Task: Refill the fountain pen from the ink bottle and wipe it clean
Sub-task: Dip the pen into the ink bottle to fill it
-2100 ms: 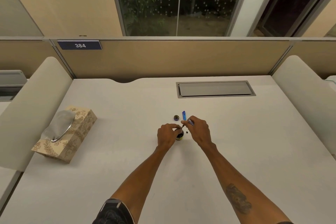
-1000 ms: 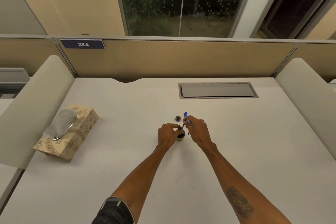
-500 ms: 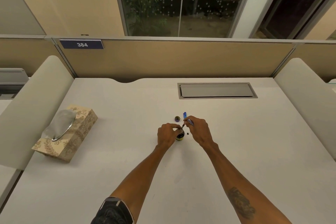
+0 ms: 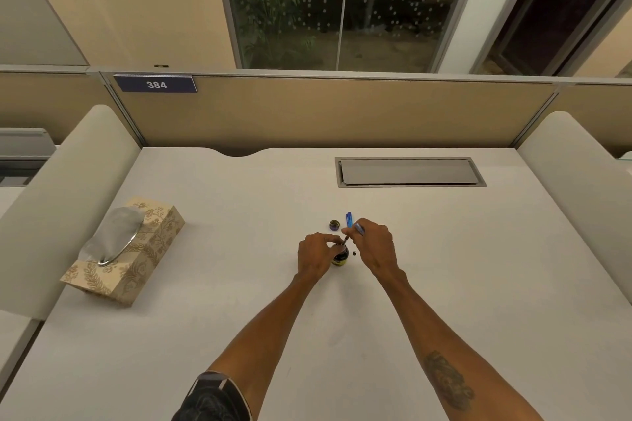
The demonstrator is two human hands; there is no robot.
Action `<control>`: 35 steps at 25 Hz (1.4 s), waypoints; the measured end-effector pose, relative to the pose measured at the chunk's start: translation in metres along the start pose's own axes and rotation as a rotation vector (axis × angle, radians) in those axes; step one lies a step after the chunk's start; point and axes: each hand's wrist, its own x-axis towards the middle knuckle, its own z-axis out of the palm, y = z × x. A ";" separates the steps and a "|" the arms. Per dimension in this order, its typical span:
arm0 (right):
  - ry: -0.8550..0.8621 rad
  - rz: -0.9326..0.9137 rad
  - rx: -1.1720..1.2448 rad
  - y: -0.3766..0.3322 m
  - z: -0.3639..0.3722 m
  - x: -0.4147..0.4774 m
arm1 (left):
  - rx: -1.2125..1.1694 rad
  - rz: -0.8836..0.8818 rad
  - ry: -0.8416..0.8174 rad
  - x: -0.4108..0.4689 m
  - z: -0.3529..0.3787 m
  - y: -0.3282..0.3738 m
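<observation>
A small dark ink bottle [image 4: 340, 256] with a yellow label stands open on the white desk [image 4: 444, 284]. My left hand [image 4: 316, 254] grips it from the left. My right hand [image 4: 374, 244] holds the fountain pen's front part [image 4: 352, 232] tilted, its tip pointing down into the bottle's mouth. The bottle's dark cap [image 4: 334, 225] lies just behind the bottle. A blue pen part [image 4: 349, 218] lies next to the cap. A tiny black piece [image 4: 354, 253] sits right of the bottle.
A patterned tissue box [image 4: 136, 256] with a tissue sticking out sits at the desk's left. A grey cable hatch [image 4: 408, 172] is set in the desk at the back right. Padded dividers flank the desk, and a partition closes the back.
Both hands stay at the bottle. The pen's tip has kept its place at the bottle's mouth, with only slight shifts of the right hand.
</observation>
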 end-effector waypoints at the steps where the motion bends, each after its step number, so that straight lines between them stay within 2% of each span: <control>1: -0.002 0.020 -0.007 -0.002 0.000 0.000 | -0.003 -0.003 0.000 0.000 0.000 0.000; 5: -0.056 -0.017 0.057 0.003 -0.003 0.003 | -0.010 0.004 0.004 0.000 0.001 -0.001; 8: -0.065 -0.064 -0.001 0.005 -0.005 0.005 | 0.000 0.008 0.009 0.001 0.000 0.000; 12: -0.038 0.006 -0.055 0.000 0.000 0.007 | 0.014 0.012 0.011 0.001 0.001 0.001; 15: -0.056 0.028 -0.011 0.000 -0.003 0.007 | 0.020 0.009 0.011 0.001 0.001 0.001; 18: -0.129 -0.040 0.027 0.003 -0.011 0.009 | 0.011 0.004 0.011 0.001 0.001 0.000; 20: -0.137 -0.075 -0.058 0.004 -0.012 0.012 | 0.005 0.006 0.014 0.002 0.002 0.000; 25: -0.115 0.046 -0.064 -0.003 -0.007 0.013 | 0.014 0.018 0.020 0.002 0.002 0.000; 30: -0.156 -0.013 -0.052 0.000 -0.016 0.014 | 0.018 0.021 0.014 0.003 0.002 0.000; 35: -0.147 0.037 -0.014 -0.005 -0.012 0.011 | 0.017 0.019 0.018 0.003 0.002 0.000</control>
